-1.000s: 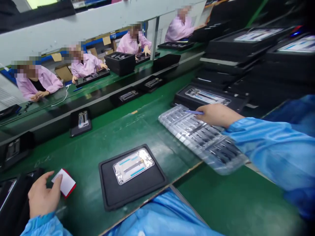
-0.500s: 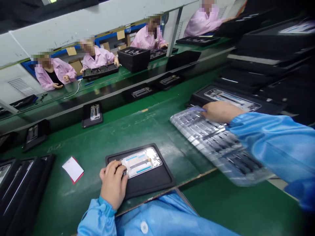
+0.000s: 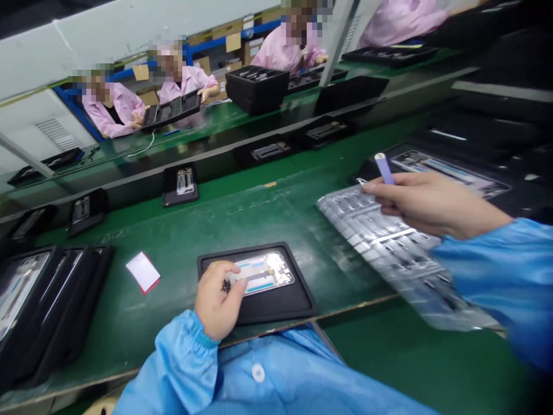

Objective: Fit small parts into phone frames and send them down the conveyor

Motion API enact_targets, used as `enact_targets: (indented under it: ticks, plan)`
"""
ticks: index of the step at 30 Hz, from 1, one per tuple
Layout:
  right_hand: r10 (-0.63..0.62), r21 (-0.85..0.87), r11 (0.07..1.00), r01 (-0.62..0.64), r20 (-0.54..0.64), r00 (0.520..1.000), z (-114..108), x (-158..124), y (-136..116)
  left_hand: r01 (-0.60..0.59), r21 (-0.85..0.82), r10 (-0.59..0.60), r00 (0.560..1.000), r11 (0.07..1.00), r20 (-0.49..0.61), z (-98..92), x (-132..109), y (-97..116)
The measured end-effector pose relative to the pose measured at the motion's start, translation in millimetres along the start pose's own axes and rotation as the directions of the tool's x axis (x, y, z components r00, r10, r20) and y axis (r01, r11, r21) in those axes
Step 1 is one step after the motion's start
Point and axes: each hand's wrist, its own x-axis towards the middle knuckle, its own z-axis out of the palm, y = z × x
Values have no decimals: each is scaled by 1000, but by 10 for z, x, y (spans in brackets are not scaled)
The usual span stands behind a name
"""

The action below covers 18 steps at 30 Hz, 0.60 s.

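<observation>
The phone [image 3: 268,273] lies lengthwise left-to-right at your nearer left hand [image 3: 218,301], grip unclear; your right hand [image 3: 432,199] clamps a purple stick [image 3: 385,169].

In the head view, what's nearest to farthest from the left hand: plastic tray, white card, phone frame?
1. Phone frame, partly under the left hand
2. White card, to the hand's left
3. Plastic tray, off to the right

Glare streaks the clear tray [image 3: 367,230]. Right of it, the blue sleeve [image 3: 501,279] is blurred; behind it, black trays [image 3: 514,112] lie in darkness.
</observation>
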Motion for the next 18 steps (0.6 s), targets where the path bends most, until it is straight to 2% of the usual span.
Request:
enact_targets:
  ticks: [2, 4, 8, 9, 11, 15, 18]
  plan:
    - [56, 222, 969, -108, 227, 972, 318, -313, -55, 103, -154, -94, 993, 983, 69, 150, 95, 152]
    - [17, 352, 920, -172, 402, 915, 642, -658, -87, 174, -350, -135, 982, 921, 133, 334, 181, 220]
    - [-7, 377, 866, -330, 668, 744, 1177, -1247, -64, 283, -687, -160, 958, 669, 238, 620, 263, 144]
    - [-12, 371, 859, -353, 704, 711, 1276, -1341, -43, 300, -730, -163, 953, 614, 255, 648, 257, 107]
    - [-36, 366, 863, -349, 733, 679, 1438, -1460, 7, 316, -781, -181, 949, 538, 259, 653, 225, 42]
    - [-99, 367, 891, -267, 731, 675, 1660, -1565, 101, 331, -830, -232, 940, 450, 249, 582, 158, -32]
    - [-117, 383, 892, -239, 707, 698, 1752, -1645, 169, 367, -843, -227, 927, 392, 298, 543, 153, -61]
